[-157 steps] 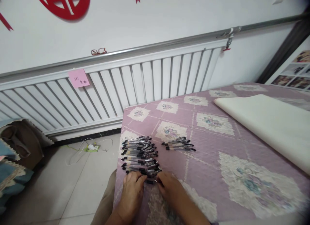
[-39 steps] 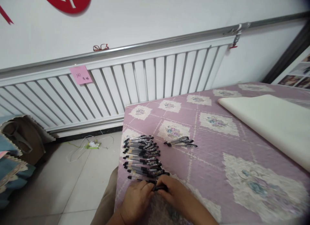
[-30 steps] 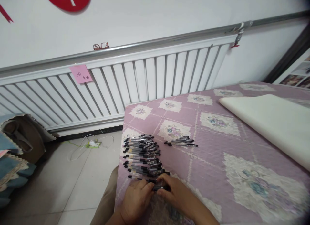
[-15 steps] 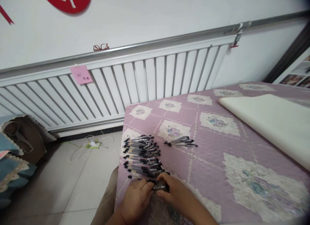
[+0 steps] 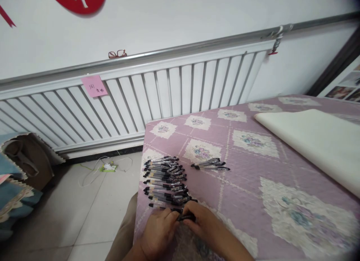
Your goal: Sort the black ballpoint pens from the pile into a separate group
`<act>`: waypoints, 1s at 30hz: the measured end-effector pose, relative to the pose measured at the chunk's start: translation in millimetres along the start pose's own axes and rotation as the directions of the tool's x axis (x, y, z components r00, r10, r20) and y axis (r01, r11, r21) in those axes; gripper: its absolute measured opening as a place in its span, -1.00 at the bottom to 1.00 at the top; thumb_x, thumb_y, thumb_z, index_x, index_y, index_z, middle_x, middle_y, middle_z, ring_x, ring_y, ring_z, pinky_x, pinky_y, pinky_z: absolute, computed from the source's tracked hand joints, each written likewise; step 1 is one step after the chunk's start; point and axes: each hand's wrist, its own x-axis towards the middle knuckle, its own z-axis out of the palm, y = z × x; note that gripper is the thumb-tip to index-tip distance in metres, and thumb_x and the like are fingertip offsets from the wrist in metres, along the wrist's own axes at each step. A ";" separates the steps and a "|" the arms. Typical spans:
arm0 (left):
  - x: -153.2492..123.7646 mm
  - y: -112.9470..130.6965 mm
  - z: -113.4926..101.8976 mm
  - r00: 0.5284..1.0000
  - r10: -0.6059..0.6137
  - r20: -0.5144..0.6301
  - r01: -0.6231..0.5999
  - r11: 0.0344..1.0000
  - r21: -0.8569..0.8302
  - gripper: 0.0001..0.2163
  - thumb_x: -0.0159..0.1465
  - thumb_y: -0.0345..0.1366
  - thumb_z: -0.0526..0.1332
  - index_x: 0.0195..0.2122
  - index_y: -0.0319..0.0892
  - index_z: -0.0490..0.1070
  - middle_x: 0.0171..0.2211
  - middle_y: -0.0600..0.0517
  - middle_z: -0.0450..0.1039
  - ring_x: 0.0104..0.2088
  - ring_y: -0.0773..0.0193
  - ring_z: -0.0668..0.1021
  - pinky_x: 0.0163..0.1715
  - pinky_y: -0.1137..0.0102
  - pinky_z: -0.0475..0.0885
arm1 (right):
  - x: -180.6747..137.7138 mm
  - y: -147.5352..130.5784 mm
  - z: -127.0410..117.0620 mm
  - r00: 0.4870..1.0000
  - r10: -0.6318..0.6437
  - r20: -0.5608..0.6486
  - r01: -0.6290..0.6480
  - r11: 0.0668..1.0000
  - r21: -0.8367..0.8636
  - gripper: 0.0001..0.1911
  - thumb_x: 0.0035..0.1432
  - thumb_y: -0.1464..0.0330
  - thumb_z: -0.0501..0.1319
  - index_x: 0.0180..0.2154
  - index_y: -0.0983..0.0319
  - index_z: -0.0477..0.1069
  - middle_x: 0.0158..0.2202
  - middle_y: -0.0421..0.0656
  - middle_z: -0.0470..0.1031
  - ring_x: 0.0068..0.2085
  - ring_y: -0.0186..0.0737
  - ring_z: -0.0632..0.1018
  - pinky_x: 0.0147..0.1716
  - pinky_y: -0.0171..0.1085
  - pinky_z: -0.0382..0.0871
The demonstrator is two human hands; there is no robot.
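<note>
My left hand (image 5: 161,231) is closed near the front left of the table, its fingers pinched at the left end of a pen (image 5: 188,217). My right hand (image 5: 202,220) grips the black cap end of that same pen between thumb and fingers. Most of the pen's barrel is hidden by my left hand. Just beyond my hands lies a stack of black-capped clear pens (image 5: 164,180), laid side by side in a column. One pen (image 5: 163,207) at its near end almost touches my fingers. Several more pens (image 5: 210,164) form a small loose group to the right.
A purple floral tablecloth (image 5: 233,182) covers the table. A folded cream sheet (image 5: 312,137) lies at the right. Behind stands a white radiator (image 5: 185,88) with a pink note (image 5: 94,86); glasses (image 5: 117,54) rest on the pipe above. A white cable (image 5: 97,171) lies on the floor.
The held pen has turned in my fingers, so its shiny silver marking no longer faces me. Both hands have barely shifted. The pens on the table lie as before.
</note>
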 end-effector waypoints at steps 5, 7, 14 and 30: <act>-1.1 -3.5 3.6 0.999 0.020 -0.039 -0.019 1.000 0.014 -0.82 0.22 -0.42 0.17 -0.17 -0.06 0.41 -0.35 0.08 0.49 -0.37 0.19 0.52 -0.37 0.36 0.37 | -0.6 -2.8 -2.5 0.999 0.054 0.004 -0.054 0.997 0.047 -0.77 -0.02 0.43 0.22 -0.23 0.19 0.37 -0.30 -0.24 0.49 -0.29 -0.27 0.46 -0.33 -0.36 0.22; -1.6 -4.9 5.6 0.996 0.043 -0.073 -0.041 0.999 0.024 -0.82 0.23 -0.42 0.16 -0.16 -0.06 0.41 -0.36 0.08 0.49 -0.36 0.20 0.52 -0.36 0.36 0.37 | 0.8 -2.3 -2.6 0.997 0.066 0.042 -0.068 0.997 0.047 -0.78 0.05 0.36 0.20 -0.19 0.19 0.39 -0.29 -0.22 0.52 -0.27 -0.24 0.48 -0.31 -0.34 0.23; -1.7 -4.1 7.8 0.996 0.065 -0.054 -0.061 0.996 0.067 -0.83 0.26 -0.39 0.15 -0.15 -0.03 0.40 -0.36 0.09 0.48 -0.36 0.21 0.51 -0.36 0.37 0.36 | 4.9 1.0 3.2 0.994 0.029 0.107 -0.016 0.992 -0.121 -0.77 0.21 0.32 0.07 -0.36 0.21 0.48 -0.32 -0.15 0.58 -0.29 -0.18 0.51 -0.33 -0.30 0.23; 0.4 -4.1 5.0 0.997 0.064 -0.041 -0.063 0.997 0.035 -0.87 0.30 -0.35 0.14 -0.15 -0.05 0.41 -0.34 0.07 0.49 -0.34 0.20 0.50 -0.34 0.35 0.35 | -2.5 -5.7 -3.6 0.997 0.070 0.025 -0.067 0.991 -0.115 -0.77 0.06 0.37 0.20 -0.18 0.14 0.41 -0.19 -0.19 0.54 -0.19 -0.21 0.49 -0.25 -0.34 0.23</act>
